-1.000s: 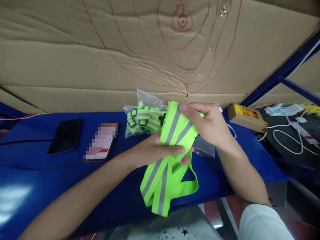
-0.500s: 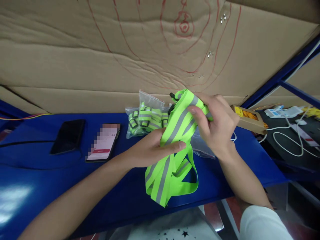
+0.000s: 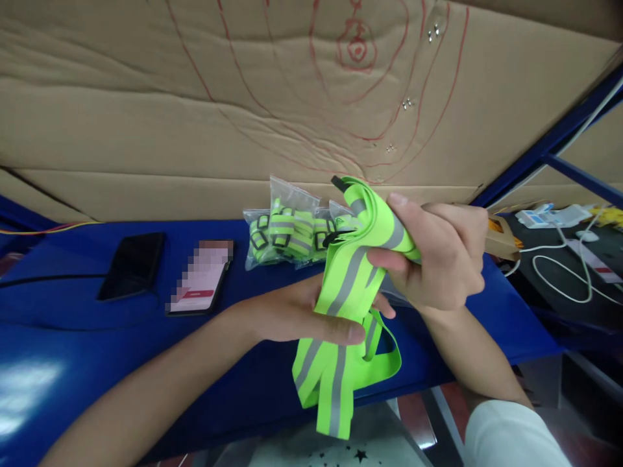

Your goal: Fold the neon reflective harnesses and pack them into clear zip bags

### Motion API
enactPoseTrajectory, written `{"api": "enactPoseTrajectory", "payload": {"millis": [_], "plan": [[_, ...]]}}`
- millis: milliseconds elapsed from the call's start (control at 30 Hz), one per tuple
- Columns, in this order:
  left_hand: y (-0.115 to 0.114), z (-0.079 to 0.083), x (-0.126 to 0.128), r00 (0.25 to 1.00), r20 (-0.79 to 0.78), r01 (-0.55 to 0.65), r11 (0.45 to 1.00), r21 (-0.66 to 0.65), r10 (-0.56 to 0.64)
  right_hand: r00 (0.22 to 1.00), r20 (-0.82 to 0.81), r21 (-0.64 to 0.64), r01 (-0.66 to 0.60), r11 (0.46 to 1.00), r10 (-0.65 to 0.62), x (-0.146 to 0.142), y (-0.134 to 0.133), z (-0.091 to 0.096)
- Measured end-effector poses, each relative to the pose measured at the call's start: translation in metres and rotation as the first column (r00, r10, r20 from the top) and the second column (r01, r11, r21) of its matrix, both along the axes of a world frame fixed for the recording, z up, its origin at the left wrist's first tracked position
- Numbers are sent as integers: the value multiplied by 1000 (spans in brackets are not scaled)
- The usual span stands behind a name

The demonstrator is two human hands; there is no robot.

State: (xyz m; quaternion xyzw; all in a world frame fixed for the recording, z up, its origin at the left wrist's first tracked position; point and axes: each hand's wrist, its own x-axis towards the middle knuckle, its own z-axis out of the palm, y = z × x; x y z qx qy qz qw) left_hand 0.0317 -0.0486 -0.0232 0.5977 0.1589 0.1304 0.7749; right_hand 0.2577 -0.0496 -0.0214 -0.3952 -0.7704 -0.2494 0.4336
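Note:
A neon-green reflective strap with a grey stripe hangs folded in several layers between my hands. My right hand grips its upper folded part between thumb and fingers. Lower down, my left hand is wrapped round the layers, thumb in front and fingers behind. Black buckle pieces show at the strap's top left end. Loops and loose ends dangle below my left hand, over the table's front edge. Behind the strap, clear zip bags hold similar green straps with black buckles.
On the blue table lie a phone with a lit screen and a dark device with a cable. A cardboard panel stands behind. At right are a small carton, white cables and a blue frame.
My right hand has turned and shifted slightly right, bending the strap's top over. My left hand has slid lower, and the loose ends hang further down.

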Motion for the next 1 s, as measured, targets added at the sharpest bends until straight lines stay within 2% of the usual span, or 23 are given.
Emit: {"api": "enactPoseTrajectory", "payload": {"millis": [33,67,100,133,167,200,233,267,367,500,567,633,700,733,767,800,900,933,967,1000], "plan": [[-1,-1,2,996,-5,-85,996,25,85,999,-38,93,-8,996,12,-3,-2,6],[-1,-1,4,984,-2,-177,983,50,178,996,-88,127,-14,992,25,-7,-5,14],[-1,-1,6,969,0,-245,967,72,246,988,-152,71,-27,997,38,-11,-7,22],[-1,-1,6,959,-3,-280,956,87,282,975,-220,-68,-57,996,41,-15,-8,30],[0,1,5,959,-14,-279,956,94,282,956,-289,-233,-114,966,43,-17,-9,36],[1,3,3,968,-30,-246,964,98,250,933,-358,-375,-188,908,45,-19,-8,42],[2,5,0,980,-48,-190,977,100,195,904,-424,-454,-260,852,50,-20,-7,45],[4,8,-4,988,-61,-135,986,100,142,877,-478,-476,-310,823,53,-20,-6,47],[8,13,-17,994,-93,-39,993,112,49,858,-512,-469,-312,826,34,-21,-5,47],[10,7,-21,992,-96,-73,989,129,85,896,-445,-482,-236,843,-3,-25,-8,43],[7,2,-17,998,-14,-64,997,48,65,906,-423,-427,-197,882,-2,-27,-9,41],[3,0,-11,998,58,7,998,-55,-4,905,-424,-376,-201,905,25,-27,-9,41],[1,1,-6,997,70,34,996,-81,-29,874,-482,-394,-276,877,59,-26,-7,41],[1,2,-5,998,58,18,998,-58,-15,845,-530,-438,-340,832,67,-25,-5,42],[1,3,-4,999,38,-5,1000,-8,5,808,-586,-496,-419,760,63,-23,-3,42],[2,5,-5,1000,11,-23,998,61,22,764,-644,-554,-507,661,46,-21,-1,42],[3,9,-11,998,-60,-4,961,277,21,652,-757,-633,-712,303,-47,-19,6,38],[3,10,-13,996,-83,4,941,340,26,645,-763,-637,-737,225,-49,-20,8,36],[3,10,-15,994,-97,-9,919,394,52,659,-752,-650,-736,189,-21,-21,9,34],[2,10,-17,990,-109,-34,900,435,90,690,-723,-672,-713,198,28,-22,11,33]]}}
